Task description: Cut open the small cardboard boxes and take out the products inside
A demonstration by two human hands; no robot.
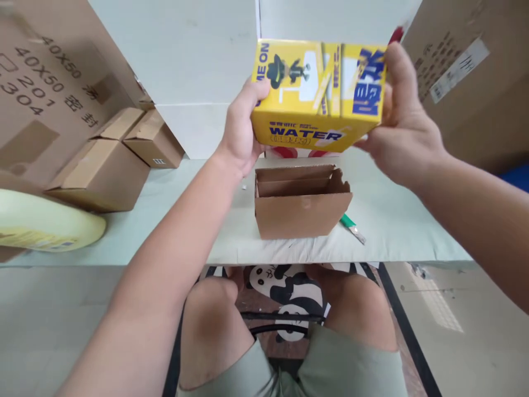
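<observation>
A yellow carton (318, 94) printed with blue "WATER" lettering is held in the air above the table, between both hands. My left hand (239, 129) grips its left end, fingers wrapped behind it. My right hand (403, 118) clasps its right end with the thumb on top. Directly below stands a small open brown cardboard box (301, 212) near the table's front edge, its flaps up and its inside bare of anything I can see.
A green-handled cutter (352, 227) lies right of the open box. Closed small cardboard boxes (103, 171) sit at the left, beside a pale yellow roll (45, 223). Large cartons stand at far left (45, 88) and right (475, 71). White table (392, 220); my knees below.
</observation>
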